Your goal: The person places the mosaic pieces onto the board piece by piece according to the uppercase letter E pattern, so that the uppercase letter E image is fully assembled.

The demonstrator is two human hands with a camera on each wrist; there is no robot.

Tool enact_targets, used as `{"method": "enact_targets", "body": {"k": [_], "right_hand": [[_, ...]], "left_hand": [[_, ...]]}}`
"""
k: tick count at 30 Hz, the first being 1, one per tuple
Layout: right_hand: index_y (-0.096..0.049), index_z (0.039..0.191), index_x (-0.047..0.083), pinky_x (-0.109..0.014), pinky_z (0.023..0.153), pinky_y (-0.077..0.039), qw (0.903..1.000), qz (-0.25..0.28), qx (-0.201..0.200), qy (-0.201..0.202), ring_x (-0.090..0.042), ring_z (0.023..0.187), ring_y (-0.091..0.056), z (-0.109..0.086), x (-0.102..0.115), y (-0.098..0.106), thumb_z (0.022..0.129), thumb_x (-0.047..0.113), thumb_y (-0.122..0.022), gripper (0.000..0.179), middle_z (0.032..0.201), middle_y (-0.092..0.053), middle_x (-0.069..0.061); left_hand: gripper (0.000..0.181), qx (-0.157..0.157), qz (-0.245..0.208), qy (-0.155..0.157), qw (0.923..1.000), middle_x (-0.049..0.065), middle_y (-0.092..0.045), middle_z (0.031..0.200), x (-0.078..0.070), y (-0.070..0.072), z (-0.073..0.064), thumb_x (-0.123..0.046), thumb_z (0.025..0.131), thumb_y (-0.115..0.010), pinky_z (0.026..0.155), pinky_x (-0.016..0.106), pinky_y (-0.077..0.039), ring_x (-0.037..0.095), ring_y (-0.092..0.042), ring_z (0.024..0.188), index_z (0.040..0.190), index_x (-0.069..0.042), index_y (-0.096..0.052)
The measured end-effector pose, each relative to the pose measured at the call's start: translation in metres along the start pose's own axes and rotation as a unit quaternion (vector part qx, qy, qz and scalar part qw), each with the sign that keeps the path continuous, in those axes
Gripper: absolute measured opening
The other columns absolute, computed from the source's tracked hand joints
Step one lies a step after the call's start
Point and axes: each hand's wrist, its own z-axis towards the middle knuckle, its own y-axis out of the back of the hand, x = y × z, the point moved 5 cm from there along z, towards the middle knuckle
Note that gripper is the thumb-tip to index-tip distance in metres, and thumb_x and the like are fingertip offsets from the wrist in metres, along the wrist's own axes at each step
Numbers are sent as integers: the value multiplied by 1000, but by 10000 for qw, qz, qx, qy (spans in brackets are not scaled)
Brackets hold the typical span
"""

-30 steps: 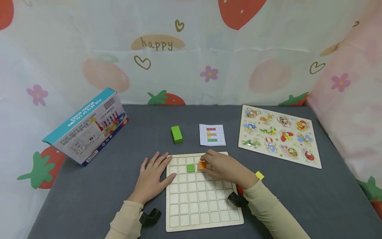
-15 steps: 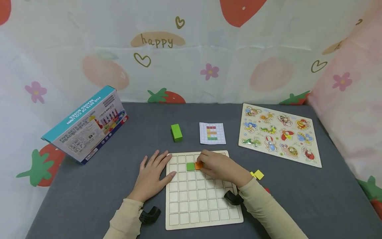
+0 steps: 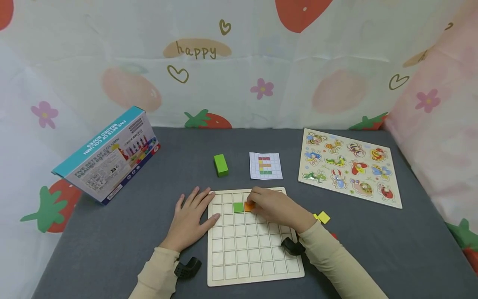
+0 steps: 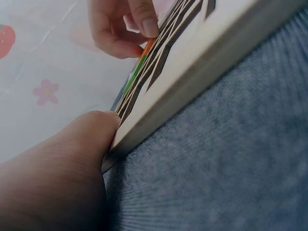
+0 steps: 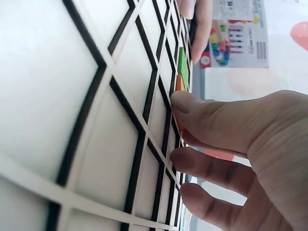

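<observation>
A pale wooden grid board [image 3: 242, 243] lies on the dark cloth. My left hand [image 3: 191, 220] is spread along its left side, thumb and fingertips at the edge. A flat green tile [image 3: 238, 207] occupies one cell in an upper row. Immediately to its right is an orange tile [image 3: 247, 207], partly covered by my right hand [image 3: 280, 209], whose thumb and forefinger pinch it. In the right wrist view the thumb lies over the orange tile [image 5: 179, 83], with the other fingers bent near the grid. The left wrist view shows the left thumb [image 4: 94, 127] against the board's edge.
Behind the board are a green block [image 3: 221, 165] and a card with a coloured pattern [image 3: 265, 166]. An insect picture board [image 3: 347, 168] is at the right rear, a cardboard box [image 3: 112, 158] at the left. Yellow tiles [image 3: 323, 217] and a red piece [image 3: 334, 236] lie by the right arm.
My right hand has moved slightly left and brought the orange tile from a tilted position down beside the green tile. More of the yellow tiles shows now. The left hand stays on the board.
</observation>
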Motion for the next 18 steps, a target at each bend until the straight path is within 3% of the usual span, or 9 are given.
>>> {"method": "enact_targets", "body": {"k": [13,18], "right_hand": [[-68,105,15,-20,73,-52,9997,149,-202,36,-3,83,-55,-2,-2,0,89,21,-70,17,100,-59,6],[-68,108,14,-20,72,-51,9997,236,-90,-56,-3,82,-54,-5,-3,0,92,23,-66,18,103,-58,5]], "left_hand": [[67,35,-9,30,10000,0,-34,154,-3,2,1,-56,92,-53,116,59,-6,26,-18,146,148,-23,-38],[67,-16,-27,16,10000,1,-35,154,-3,3,1,-55,92,-54,115,59,-6,27,-20,146,148,-22,-40]]}}
